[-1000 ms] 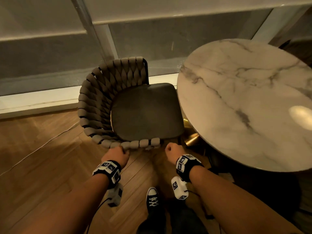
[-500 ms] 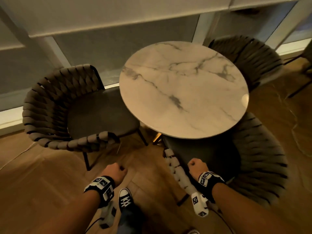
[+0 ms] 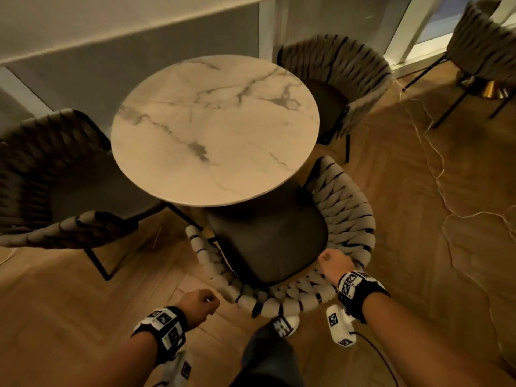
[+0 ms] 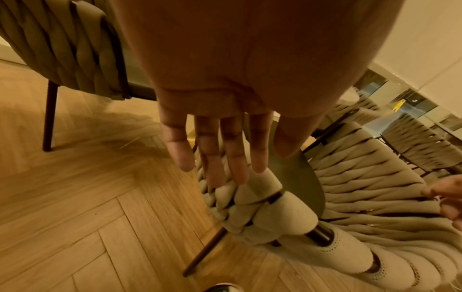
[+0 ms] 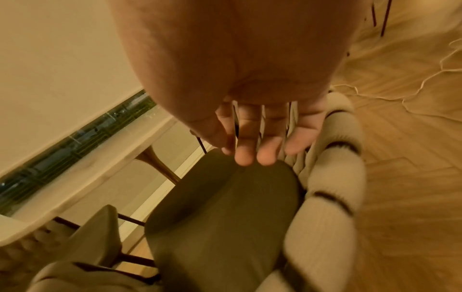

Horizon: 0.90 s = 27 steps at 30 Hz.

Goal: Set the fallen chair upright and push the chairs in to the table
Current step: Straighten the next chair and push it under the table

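A round marble table (image 3: 215, 129) stands with three upright woven chairs around it. The near chair (image 3: 265, 247) has its dark seat partly under the tabletop. My left hand (image 3: 196, 305) hovers by the left end of that chair's woven rim (image 4: 262, 213). In the left wrist view the left hand (image 4: 220, 171) has straight fingers just over the rim; contact cannot be told. My right hand (image 3: 332, 261) is at the top edge of the woven back (image 3: 346, 219). In the right wrist view the right hand (image 5: 252, 154) lies relaxed above the seat (image 5: 220, 217) and holds nothing.
The left chair (image 3: 42, 163) and the far right chair (image 3: 335, 68) sit tucked at the table. A fourth chair (image 3: 480, 43) stands at the back right. A thin cable (image 3: 435, 169) trails over the wood floor on the right. My shoe (image 3: 283, 324) is under the near chair's back.
Both hands have left the left chair and swung right to the near chair. The right hand has gone from the chair's left arm to its back.
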Motion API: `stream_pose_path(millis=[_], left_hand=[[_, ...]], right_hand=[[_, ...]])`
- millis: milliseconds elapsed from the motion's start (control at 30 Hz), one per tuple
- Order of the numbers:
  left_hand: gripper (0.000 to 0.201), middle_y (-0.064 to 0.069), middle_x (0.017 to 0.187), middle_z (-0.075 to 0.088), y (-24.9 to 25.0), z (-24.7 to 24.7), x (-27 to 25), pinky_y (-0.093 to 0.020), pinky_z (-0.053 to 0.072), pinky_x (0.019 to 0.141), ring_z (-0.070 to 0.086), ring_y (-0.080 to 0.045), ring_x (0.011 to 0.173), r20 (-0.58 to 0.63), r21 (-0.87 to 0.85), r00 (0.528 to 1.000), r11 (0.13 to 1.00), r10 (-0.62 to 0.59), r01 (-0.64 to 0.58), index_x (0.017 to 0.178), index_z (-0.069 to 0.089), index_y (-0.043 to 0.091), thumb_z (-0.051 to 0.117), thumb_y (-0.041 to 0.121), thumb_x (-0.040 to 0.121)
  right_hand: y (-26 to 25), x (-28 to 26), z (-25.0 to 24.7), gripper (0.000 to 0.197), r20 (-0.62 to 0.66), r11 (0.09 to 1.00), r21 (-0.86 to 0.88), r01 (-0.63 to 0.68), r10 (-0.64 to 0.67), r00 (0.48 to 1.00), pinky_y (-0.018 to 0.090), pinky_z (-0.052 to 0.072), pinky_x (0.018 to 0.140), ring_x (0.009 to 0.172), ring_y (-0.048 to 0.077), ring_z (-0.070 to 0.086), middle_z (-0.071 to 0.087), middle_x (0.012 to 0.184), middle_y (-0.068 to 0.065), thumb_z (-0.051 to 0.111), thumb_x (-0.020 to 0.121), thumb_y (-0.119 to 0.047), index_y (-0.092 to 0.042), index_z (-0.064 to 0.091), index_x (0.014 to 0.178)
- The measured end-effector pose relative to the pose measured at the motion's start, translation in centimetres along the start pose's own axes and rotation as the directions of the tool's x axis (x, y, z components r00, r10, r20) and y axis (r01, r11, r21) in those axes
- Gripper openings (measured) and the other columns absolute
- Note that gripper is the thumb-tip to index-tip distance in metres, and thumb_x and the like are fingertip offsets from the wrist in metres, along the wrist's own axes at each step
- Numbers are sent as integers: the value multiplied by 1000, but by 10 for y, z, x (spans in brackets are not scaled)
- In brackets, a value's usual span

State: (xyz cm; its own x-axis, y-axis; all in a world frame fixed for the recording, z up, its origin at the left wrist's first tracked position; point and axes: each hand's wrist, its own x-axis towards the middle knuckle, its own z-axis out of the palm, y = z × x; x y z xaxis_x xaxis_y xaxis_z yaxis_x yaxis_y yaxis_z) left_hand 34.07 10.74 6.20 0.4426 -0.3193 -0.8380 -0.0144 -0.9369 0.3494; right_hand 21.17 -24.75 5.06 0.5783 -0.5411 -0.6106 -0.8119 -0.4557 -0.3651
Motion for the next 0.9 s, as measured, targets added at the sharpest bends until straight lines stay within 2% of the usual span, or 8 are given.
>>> stream_pose_path(millis=[100, 200, 333, 467, 633, 700, 800, 900], left_hand=[[23, 2, 95, 67, 36, 19, 19, -36, 55, 75, 62, -19, 84, -61, 44, 998, 999, -3, 6, 99, 70, 24, 53, 40, 96], [22, 7, 90, 61, 72, 37, 33, -22, 38, 60, 54, -13, 79, -144, 177, 990, 984, -7, 32, 99, 67, 27, 50, 41, 97], [31, 1, 104, 69, 117, 57, 66, -35, 52, 85, 63, -20, 88, -141, 152, 976, 970, -167, 188, 97, 66, 30, 45, 52, 89], [34, -7, 116, 68, 160, 76, 80, -34, 51, 91, 64, -29, 104, -133, 158, 973, 965, -190, 210, 106, 69, 24, 50, 49, 92], [57, 0, 116, 68, 189, 110, 67, -32, 49, 90, 62, -22, 101, -40, 95, 972, 967, -232, 235, 115, 69, 31, 48, 73, 83], [69, 2, 125, 66, 192, 131, 57, -41, 42, 105, 59, -24, 112, -6, 137, 968, 959, -250, 248, 122, 62, 40, 36, 84, 76], [74, 5, 150, 47, 189, 169, 39, -59, 7, 117, 31, -30, 143, -124, 239, 955, 926, -268, 291, 140, 37, 55, 14, 85, 77], [90, 4, 153, 43, 185, 195, 30, -62, 14, 114, 19, -31, 147, -214, 230, 944, 926, -252, 299, 141, 37, 54, -2, 90, 68]], right_hand=[[24, 24, -23, 20, 101, 975, -213, 69, -48, 994, 35, 45, 65, 73, 22, 57, 62, 87, 5, 39, 100, -24, -21, 55, 88], [53, 43, -32, 26, 184, 862, -479, 167, -87, 979, 46, 45, 99, 111, 26, 60, 66, 120, 1, 46, 95, -36, -28, 62, 115], [76, 75, -58, 15, 268, 733, -626, 266, -118, 956, 60, 30, 104, 117, 27, 51, 56, 108, -3, 45, 92, -36, -34, 58, 99], [85, 88, -75, 30, 368, 677, -630, 380, -170, 914, 59, 27, 100, 124, 27, 45, 56, 122, -2, 42, 95, -33, -35, 61, 118], [104, 76, -79, 66, 482, 612, -590, 526, -255, 838, 54, 31, 112, 141, 29, 26, 36, 153, 2, 31, 92, -72, -32, 49, 141], [108, 74, -78, 80, 504, 587, -585, 559, -277, 818, 53, 31, 116, 147, 32, 20, 27, 159, 7, 43, 83, -79, -30, 41, 147], [111, 71, -77, 77, 518, 559, -587, 586, -298, 802, 51, 36, 114, 146, 35, 21, 27, 158, 11, 56, 83, -72, -28, 43, 145], [115, 65, -73, 71, 520, 527, -612, 589, -293, 802, 51, 39, 112, 143, 38, 25, 28, 156, 15, 56, 86, -69, -24, 49, 140]])
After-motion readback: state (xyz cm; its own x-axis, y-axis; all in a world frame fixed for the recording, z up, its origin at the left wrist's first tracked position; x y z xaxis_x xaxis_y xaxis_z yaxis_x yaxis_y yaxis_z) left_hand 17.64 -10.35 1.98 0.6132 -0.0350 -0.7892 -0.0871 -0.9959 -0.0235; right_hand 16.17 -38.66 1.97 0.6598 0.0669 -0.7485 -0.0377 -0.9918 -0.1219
